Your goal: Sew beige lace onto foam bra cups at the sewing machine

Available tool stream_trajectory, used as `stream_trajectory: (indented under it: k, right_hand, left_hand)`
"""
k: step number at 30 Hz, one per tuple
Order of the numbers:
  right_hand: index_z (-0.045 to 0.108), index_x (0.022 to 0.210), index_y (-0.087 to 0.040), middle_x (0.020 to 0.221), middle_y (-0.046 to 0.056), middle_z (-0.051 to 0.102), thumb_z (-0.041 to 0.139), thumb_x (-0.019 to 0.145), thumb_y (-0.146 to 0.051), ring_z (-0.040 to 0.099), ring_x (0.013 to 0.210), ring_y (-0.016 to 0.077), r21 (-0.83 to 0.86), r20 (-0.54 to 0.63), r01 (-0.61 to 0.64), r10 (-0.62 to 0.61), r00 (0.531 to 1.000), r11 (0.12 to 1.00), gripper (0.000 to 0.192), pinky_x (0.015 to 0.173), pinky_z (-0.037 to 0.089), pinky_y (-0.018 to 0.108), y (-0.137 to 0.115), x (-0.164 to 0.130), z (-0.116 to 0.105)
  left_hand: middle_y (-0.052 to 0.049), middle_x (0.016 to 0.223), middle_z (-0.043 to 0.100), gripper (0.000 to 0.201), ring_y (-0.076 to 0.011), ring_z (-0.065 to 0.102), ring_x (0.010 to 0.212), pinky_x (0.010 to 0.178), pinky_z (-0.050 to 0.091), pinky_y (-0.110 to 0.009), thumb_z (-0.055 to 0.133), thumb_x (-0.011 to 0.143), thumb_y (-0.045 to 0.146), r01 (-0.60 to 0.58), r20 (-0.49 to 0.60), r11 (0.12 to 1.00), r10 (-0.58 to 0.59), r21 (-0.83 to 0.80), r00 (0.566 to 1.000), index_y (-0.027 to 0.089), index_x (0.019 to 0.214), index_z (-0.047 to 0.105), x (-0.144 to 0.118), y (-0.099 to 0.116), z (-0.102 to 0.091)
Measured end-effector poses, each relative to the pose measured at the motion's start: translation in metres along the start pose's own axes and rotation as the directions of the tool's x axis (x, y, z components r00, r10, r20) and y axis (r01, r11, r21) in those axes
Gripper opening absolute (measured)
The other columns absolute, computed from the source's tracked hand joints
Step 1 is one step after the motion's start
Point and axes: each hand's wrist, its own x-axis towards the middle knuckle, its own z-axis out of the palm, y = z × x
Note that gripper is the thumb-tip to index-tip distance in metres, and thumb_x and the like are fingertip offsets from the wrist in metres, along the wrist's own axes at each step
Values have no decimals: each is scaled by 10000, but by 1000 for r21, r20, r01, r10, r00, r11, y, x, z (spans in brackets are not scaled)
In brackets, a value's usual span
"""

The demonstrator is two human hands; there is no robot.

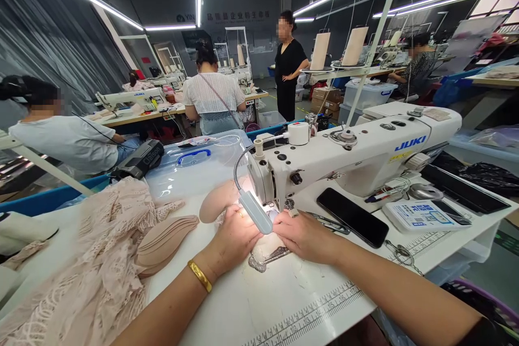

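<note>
We read "JUKI" in blue capitals on the white sewing machine point(357, 157), whose smooth enamelled arm runs toward two o'clock from our hands. A white control box point(421, 215) at three o'clock carries blue characters too small to make out, and the far wall bears pale lettering we cannot read.

Our left hand point(235, 235) lies flat on a beige fabric piece point(267, 246) just under the needle, fingers spread and pressing down rather than closed around anything; a gold bangle point(200, 275) circles that wrist. Our right hand point(302, 233) rests on the same piece from the three o'clock side, fingers extended along it, and whether they pinch the edge we cannot tell. The piece sits between both hands, lit by a gooseneck lamp point(255, 211).

At nine o'clock a stack of moulded foam cups point(164, 238), smooth and rounded, rests beside a heap of pale pink lace point(101, 259) with open scalloped patterning. A glossy black phone point(352, 217) lies on the white surface point(284, 292), whose near edge has a printed ruler scale.
</note>
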Motion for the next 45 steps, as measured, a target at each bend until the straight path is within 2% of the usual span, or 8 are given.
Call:
stream_trajectory:
  k: [19,25,27,33,37,40,41,45]
  right_hand:
    - [617,906,-207,965,35,655,516,871,-33,490,792,188,-36,-9,-28,28,1000,999,204,651,320,308,1,-1,6]
    - [628,1024,-226,899,43,655,473,969,-143,545,837,217,190,-54,-86,97,994,978,184,731,378,332,-10,-3,1]
    - [586,1088,-231,843,17,635,491,1006,-263,548,789,205,433,-13,-224,255,967,873,130,722,395,331,-24,-1,0]
    - [480,1257,-217,724,-63,580,703,859,-334,539,701,150,929,292,-362,445,847,80,471,633,369,264,-82,9,4]
    - [550,1259,-232,695,-87,534,771,785,-285,494,665,105,948,317,-248,553,771,-199,526,649,347,242,-110,7,3]
    - [594,1231,-269,713,-91,495,810,766,-294,494,671,92,936,334,-186,588,737,-299,514,677,366,234,-122,5,1]
    - [608,1227,-278,723,-89,487,822,765,-307,502,680,93,938,325,-174,592,737,-299,511,684,374,235,-126,4,1]
    - [647,1245,-301,768,-65,474,840,788,-406,523,723,117,971,234,-146,609,758,-191,507,698,411,253,-143,-10,7]
  left_hand:
    - [-53,836,666,261,-264,557,894,898,298,-467,453,919,80,78,-12,996,-77,48,997,202,772,631,5,-4,-1]
    - [-77,790,657,302,-244,559,761,825,370,-433,400,922,45,128,-82,992,-126,11,989,180,770,623,-5,-2,2]
    - [-77,847,693,306,-236,589,780,842,399,-419,381,973,77,119,-111,992,-122,-32,986,173,900,662,-18,7,0]
    - [-49,1201,746,274,-249,662,1097,1022,428,-414,583,961,249,209,-112,950,-240,-232,964,260,1223,664,-78,17,-18]
    - [-79,1099,770,240,-306,694,1028,919,504,-450,598,889,300,550,-139,761,-621,-343,772,249,1078,736,-122,5,-40]
    - [-119,1031,747,300,-307,680,905,838,522,-457,620,882,404,671,-255,586,-807,-455,533,202,1080,720,-138,37,-50]
    - [-101,939,739,338,-276,672,812,774,534,-419,661,870,475,647,-159,479,-858,-593,489,200,1059,722,-138,56,-50]
    - [-153,988,753,585,-245,708,772,704,579,-362,696,844,663,348,514,-379,-656,-858,553,142,1108,723,-116,127,-36]
